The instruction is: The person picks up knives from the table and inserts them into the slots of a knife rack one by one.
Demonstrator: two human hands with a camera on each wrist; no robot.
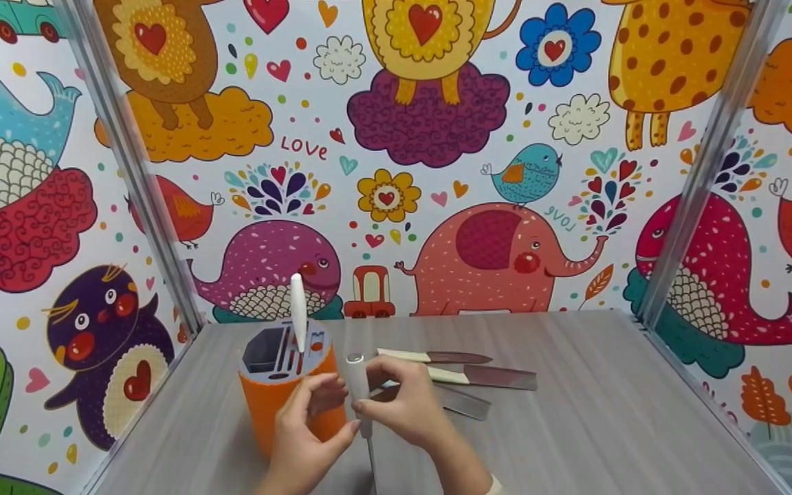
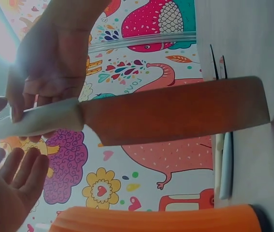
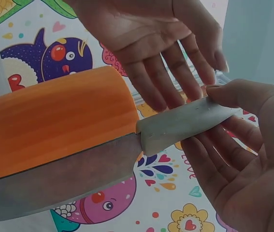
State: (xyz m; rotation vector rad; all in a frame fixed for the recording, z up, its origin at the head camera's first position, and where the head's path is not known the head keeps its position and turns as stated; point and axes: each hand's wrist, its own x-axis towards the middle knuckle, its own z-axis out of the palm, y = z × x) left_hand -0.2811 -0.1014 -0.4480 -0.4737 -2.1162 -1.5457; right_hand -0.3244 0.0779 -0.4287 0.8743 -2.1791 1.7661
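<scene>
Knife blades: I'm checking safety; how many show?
4: held blade below the right hand; far blade, middle blade and near blade on the table. Another may be hidden below the white handle in the orange block.

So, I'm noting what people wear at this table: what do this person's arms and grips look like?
The left grip and right grip are bare, with no gloves or rings in sight. A pale cream sleeve edge shows on the right forearm; the left arm is cut off near the wrist, with no sleeve visible there. No cables or markings show.
</scene>
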